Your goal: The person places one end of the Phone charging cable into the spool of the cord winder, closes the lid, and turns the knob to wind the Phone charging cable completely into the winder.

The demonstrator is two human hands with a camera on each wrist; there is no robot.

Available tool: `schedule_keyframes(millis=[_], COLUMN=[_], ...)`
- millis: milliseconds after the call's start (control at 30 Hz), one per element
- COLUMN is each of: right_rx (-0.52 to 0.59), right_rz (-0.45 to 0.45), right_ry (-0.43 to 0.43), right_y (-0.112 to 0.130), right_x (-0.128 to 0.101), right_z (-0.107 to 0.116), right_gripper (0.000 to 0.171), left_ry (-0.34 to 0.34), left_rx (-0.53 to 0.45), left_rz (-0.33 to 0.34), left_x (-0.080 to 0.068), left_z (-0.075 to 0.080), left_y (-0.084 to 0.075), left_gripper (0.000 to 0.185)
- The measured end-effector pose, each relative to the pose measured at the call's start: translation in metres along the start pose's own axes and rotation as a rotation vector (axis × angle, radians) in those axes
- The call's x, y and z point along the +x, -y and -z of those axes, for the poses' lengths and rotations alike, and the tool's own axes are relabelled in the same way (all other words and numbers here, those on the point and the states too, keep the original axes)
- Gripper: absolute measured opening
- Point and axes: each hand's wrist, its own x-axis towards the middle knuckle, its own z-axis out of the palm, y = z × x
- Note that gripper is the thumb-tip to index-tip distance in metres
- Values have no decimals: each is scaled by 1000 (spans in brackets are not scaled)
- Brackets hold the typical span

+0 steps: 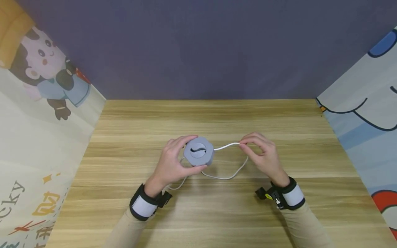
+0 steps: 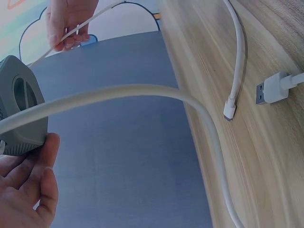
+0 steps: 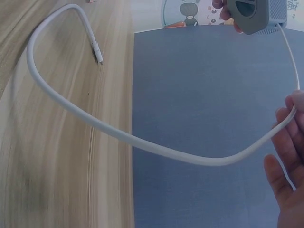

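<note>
My left hand (image 1: 167, 165) grips a grey hexagonal cable winder (image 1: 198, 161) between thumb and fingers. Its round middle has a curved dark slot. A white USB cable (image 1: 227, 145) runs out of the winder's right side, and my right hand (image 1: 263, 155) pinches it between thumb and forefinger. From that pinch the cable loops back down over the table. Another length hangs by the left hand. In the left wrist view, a USB plug (image 2: 275, 89) and a slimmer connector (image 2: 230, 109) show over the wood.
Both hands are over a wooden table (image 1: 217, 213). A dark blue-grey panel (image 1: 204, 51) stands along its far edge. Cartoon-printed sheets line the left side (image 1: 31, 137) and the right side (image 1: 356, 127).
</note>
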Motion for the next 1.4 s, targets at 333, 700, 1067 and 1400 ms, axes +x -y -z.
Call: schedule_keyframes(millis=[333,700,1067,1400], right_rx=[-3,-7,69,495], right_rz=[7,-49,-301,-621], right_ry=[8,68,365,504], right_y=[0,1,4,5], right_x=[0,-1,-9,-18], right_z=[1,2,-30,-70], right_gripper=[12,20,77,63], left_ry=[8,40,35,4], left_rx=[0,-29,-57,-111], left_rz=[8,36,51,19], left_x=[0,1,4,8], left_z=[0,-1,-5,-12], left_y=[0,0,-3,-8], left_gripper=[82,91,79,76])
